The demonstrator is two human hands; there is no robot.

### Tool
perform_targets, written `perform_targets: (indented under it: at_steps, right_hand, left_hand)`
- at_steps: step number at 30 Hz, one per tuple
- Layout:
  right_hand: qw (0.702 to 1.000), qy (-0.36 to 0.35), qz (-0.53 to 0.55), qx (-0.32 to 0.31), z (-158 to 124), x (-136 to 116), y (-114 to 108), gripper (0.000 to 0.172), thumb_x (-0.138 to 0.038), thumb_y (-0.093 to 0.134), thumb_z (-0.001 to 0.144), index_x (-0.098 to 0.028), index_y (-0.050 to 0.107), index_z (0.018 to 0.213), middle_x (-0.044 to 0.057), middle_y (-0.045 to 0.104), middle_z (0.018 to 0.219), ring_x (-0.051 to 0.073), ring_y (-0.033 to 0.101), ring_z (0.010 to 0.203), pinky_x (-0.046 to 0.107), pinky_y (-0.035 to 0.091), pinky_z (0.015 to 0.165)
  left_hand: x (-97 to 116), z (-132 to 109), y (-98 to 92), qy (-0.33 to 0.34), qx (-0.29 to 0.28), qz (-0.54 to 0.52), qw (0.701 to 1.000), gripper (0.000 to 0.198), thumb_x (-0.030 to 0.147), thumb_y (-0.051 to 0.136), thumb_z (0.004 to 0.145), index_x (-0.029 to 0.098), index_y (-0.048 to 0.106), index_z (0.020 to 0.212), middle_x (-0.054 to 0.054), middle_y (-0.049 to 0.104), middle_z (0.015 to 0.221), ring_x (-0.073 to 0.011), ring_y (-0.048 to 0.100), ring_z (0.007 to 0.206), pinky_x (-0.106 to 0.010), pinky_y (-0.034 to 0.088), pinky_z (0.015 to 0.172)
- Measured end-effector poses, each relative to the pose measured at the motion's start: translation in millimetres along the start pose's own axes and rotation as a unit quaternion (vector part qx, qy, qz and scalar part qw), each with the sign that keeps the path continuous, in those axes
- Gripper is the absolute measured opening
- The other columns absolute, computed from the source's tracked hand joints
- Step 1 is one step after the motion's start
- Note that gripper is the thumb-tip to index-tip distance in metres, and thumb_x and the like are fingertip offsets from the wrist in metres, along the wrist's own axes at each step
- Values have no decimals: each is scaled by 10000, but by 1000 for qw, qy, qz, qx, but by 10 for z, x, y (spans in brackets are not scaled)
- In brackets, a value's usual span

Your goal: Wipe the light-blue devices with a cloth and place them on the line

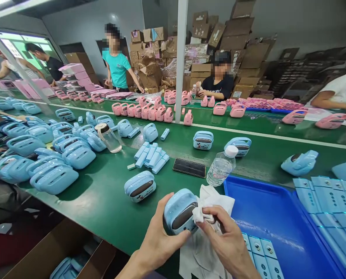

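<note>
My left hand (158, 242) grips a light blue plastic device (177, 212) with a dark oval panel, its fingers wrapped around the near end. My right hand (227, 238) pinches a white cloth (210, 199) and presses it against the device's right side. The rest of the cloth hangs below my hands, over the edge of a blue tray (266, 217). Another finished device (139, 186) stands on the green workbench (103, 209) just left of my hands.
A black phone (189, 167) and a water bottle (222, 166) lie ahead. Several blue devices crowd the bench's left side, and an open cardboard box (59, 252) sits below it. Co-workers sit and stand beyond, with pink devices and stacked cartons.
</note>
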State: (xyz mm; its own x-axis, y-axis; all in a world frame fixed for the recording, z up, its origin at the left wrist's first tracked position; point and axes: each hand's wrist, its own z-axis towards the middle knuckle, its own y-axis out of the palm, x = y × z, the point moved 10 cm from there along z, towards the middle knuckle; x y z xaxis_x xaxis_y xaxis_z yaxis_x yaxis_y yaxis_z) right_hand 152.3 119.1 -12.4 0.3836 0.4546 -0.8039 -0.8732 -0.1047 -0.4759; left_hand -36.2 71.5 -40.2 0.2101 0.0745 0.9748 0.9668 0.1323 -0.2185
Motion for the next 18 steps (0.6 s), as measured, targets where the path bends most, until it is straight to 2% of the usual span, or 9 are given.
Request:
perform_targets:
  at_steps: [2,4,5,8,11,13,15,16,18]
  right_hand:
    - [997,70,32,-13,-27,114,-48,429,-449,754,955,-274,557,1293,62,706,1154,230,728,962,300,631,789]
    - [985,133,103,-49,-86,171,10,679,-522,739,940,-294,407,1486,108,651,1370,288,699,1165,407,624,950]
    - [976,151,139,-68,-114,164,55,741,-538,731,939,-311,358,1538,113,600,1469,309,648,1275,458,583,1041]
    - [969,157,175,-75,-143,88,81,740,-539,742,925,-336,398,1548,84,515,1589,326,521,1433,503,462,1181]
    - [974,167,148,-47,-131,94,9,707,-542,766,903,-333,480,1515,75,552,1567,332,523,1430,482,448,1193]
    - [969,174,170,-48,-106,96,-8,665,-555,787,882,-321,565,1463,71,600,1529,336,557,1398,445,477,1165]
    - [941,214,260,-31,-93,132,-25,565,-585,762,897,-293,668,1372,69,677,1445,332,614,1338,414,515,1120]
    - [913,246,327,-17,-102,159,-15,528,-610,727,916,-276,709,1325,73,720,1382,333,651,1289,416,542,1085]
    - [833,301,463,1,-137,167,77,536,-647,634,959,-240,744,1290,94,776,1265,352,704,1204,464,591,1010]
  left_hand:
    - [148,-31,41,14,-25,-23,999,872,306,854,791,396,330,1483,-10,597,1440,-248,635,1256,-375,525,1083]
    - [280,-54,75,36,-37,-15,999,864,354,861,795,402,340,1482,-16,602,1440,-253,656,1231,-369,551,1059]
    - [321,-58,88,45,-37,-5,998,851,370,860,797,405,353,1480,-18,612,1431,-254,669,1211,-370,561,1046]
    - [351,-56,132,55,-29,-12,998,823,371,856,771,395,405,1458,-21,674,1348,-256,720,1096,-371,609,959]
    - [272,-67,126,24,2,-63,998,816,357,859,698,352,466,1413,-18,738,1216,-257,746,966,-373,644,858]
    - [214,-91,80,-11,27,-92,995,827,364,864,668,332,485,1401,-22,750,1189,-266,748,954,-382,641,862]
    - [218,-105,44,-25,26,-137,990,863,392,893,648,333,484,1405,-30,750,1221,-294,747,1033,-394,628,910]
    - [254,-101,39,-19,11,-168,986,890,419,915,634,337,482,1407,-37,750,1239,-311,741,1078,-405,620,941]
    - [330,-82,75,-11,-41,-233,971,941,480,946,621,351,468,1421,-58,746,1284,-345,730,1149,-440,607,985]
